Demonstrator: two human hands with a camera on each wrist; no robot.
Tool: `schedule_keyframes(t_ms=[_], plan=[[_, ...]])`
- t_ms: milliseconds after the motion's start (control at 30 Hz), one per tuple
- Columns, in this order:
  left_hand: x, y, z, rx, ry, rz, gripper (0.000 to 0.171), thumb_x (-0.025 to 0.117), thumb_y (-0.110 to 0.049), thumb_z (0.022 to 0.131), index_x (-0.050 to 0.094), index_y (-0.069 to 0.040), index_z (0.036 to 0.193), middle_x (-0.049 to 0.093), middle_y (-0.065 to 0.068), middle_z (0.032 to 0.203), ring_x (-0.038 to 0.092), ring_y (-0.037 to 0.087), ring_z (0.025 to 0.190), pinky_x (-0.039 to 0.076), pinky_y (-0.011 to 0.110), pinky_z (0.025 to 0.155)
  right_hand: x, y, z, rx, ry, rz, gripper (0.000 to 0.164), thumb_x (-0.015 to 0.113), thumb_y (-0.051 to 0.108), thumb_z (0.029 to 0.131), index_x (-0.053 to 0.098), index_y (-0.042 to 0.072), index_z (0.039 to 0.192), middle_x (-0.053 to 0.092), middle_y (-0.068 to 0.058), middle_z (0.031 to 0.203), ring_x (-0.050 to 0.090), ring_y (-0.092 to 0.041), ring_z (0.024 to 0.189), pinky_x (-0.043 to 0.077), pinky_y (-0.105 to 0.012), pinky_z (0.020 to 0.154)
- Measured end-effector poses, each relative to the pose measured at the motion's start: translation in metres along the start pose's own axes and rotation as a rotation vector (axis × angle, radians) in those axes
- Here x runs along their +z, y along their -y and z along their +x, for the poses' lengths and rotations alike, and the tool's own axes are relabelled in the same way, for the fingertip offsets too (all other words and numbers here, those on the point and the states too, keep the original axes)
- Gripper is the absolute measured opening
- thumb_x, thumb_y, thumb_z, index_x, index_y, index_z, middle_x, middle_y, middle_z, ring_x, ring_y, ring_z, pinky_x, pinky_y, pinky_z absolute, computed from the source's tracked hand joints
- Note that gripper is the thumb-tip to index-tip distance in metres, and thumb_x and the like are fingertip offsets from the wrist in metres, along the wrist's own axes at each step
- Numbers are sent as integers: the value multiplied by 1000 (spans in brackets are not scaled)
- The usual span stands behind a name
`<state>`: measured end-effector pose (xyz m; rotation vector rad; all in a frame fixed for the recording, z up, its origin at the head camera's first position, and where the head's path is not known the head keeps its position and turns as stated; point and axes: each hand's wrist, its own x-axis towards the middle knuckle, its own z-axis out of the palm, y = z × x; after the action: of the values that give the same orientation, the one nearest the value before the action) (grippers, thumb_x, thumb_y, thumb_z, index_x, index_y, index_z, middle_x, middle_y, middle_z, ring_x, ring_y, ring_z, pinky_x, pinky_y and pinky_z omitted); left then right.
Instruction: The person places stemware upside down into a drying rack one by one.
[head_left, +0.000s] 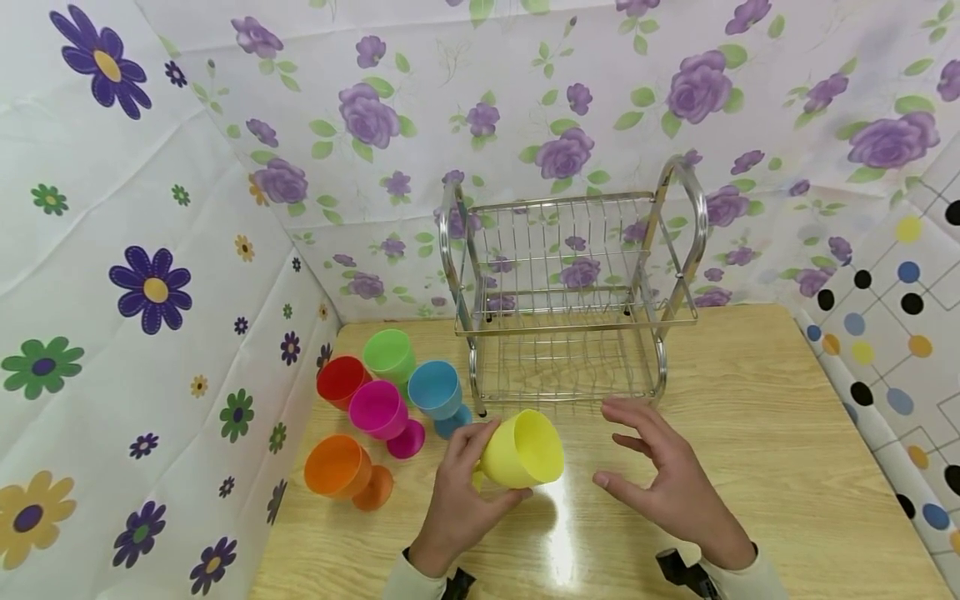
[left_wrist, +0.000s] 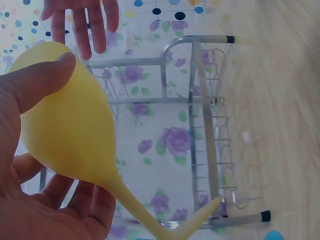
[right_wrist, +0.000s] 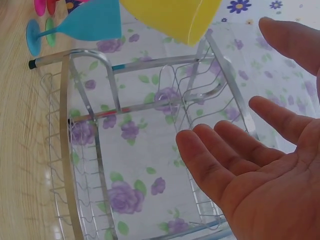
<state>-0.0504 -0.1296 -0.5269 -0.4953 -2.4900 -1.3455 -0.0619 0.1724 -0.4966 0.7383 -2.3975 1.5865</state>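
My left hand point(head_left: 468, 493) grips a yellow plastic goblet point(head_left: 517, 450) by its bowl, tilted so the mouth faces right. In the left wrist view the thumb lies along the bowl of the goblet point(left_wrist: 70, 115), and its stem and foot point down and right. To the right, my right hand point(head_left: 667, 475) hovers over the table with fingers spread, apart from the goblet. The right wrist view shows that hand point(right_wrist: 270, 175) holding nothing. Nearest the goblet, a blue goblet point(head_left: 437, 392) stands by the rack's left front foot.
Beside it stand green point(head_left: 390, 354), red point(head_left: 342, 381), magenta point(head_left: 378, 410) and orange point(head_left: 337, 467) goblets. A two-tier metal dish rack point(head_left: 570, 329) rises behind the hands. Flowered cloth point(head_left: 480, 83) covers the back wall; patterned cloth hangs at both sides of the wooden table point(head_left: 787, 417).
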Motion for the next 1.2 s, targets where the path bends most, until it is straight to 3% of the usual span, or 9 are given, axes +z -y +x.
schedule_keyframes(t_ms=[267,367,467,667,833,1033,1200], plan=[[-5,-24,9,71,103,83,98,100,-30,73,51,-19,157,52,3,143,58,19,130,60,37,103,0,11,2,-56,58,-33,92,94,10,79,47,14,158,47,-6,159,47,-8,146,62,-37,100],[-6,-33,11,102,129,128,99,100,-32,73,51,-20,158,52,2,142,56,18,130,60,35,100,0,14,4,-99,66,-32,94,95,10,77,47,12,158,47,-8,160,45,-9,149,63,-37,99],[-7,-41,13,138,143,171,101,101,-31,72,50,-22,158,53,2,141,55,17,129,60,34,98,1,15,5,-152,66,-24,97,97,9,74,47,9,158,47,-11,159,44,-12,150,63,-37,98],[-7,-52,19,225,159,266,102,102,-30,70,51,-19,158,56,5,139,55,19,127,61,33,96,4,19,5,-169,89,1,100,98,11,73,45,7,158,47,-11,160,45,-14,149,64,-43,96],[-6,-56,24,267,172,337,101,102,-32,69,53,-18,156,58,3,135,56,18,125,58,30,95,8,22,4,-175,85,23,95,96,8,75,48,7,157,50,-12,155,51,-13,144,65,-42,94],[-3,-58,26,305,136,389,102,103,-32,68,54,-19,156,60,2,139,58,20,127,56,37,104,10,22,2,-198,25,2,89,96,5,73,54,5,151,57,-14,146,56,-13,138,66,-40,90],[4,-58,25,335,35,393,97,103,-30,68,57,-17,152,60,6,140,58,25,130,56,40,107,11,21,3,-194,-39,39,88,97,-1,68,57,2,146,58,-17,142,57,-14,137,64,-35,93]])
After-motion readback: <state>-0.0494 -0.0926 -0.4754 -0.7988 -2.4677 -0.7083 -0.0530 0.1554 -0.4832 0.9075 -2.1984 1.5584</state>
